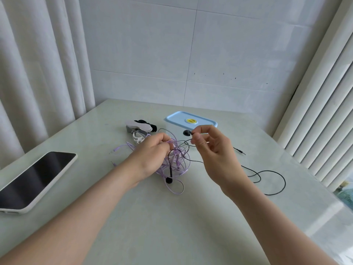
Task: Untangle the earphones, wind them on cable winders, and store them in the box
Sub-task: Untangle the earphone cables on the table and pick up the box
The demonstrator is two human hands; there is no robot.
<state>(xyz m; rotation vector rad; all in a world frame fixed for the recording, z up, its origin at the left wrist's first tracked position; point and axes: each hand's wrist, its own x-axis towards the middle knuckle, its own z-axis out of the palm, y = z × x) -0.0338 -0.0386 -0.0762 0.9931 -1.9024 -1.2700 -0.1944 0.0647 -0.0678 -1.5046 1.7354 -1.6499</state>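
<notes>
Centre of frame: your left hand (152, 150) holds the purple earphones (178, 162), its grip curled round a bunch of their loops, while your right hand (212, 150) pinches the black cord (267, 172) just behind one black earbud (186, 132), thumb and forefinger closed on it. A second black bud (169, 180) hangs low in the purple tangle, and the rest of the black cord trails right across the surface (172, 226) to its plug (241, 151). These cords look thin, light and limp, so they will likely snag, and a hard tug may tighten the knot. Take hold at the stiffer ends, bud or plug, and feed them back through the loops. The cable winders (140, 129) lie just above the tangle, beside the box (191, 122), whose blue lid is on. A phone (36, 178) rests at lower left. The pale, glossy surface meets a tiled wall (191, 54), with a curtain (38, 64) at left and white slats (324, 111) at right.
</notes>
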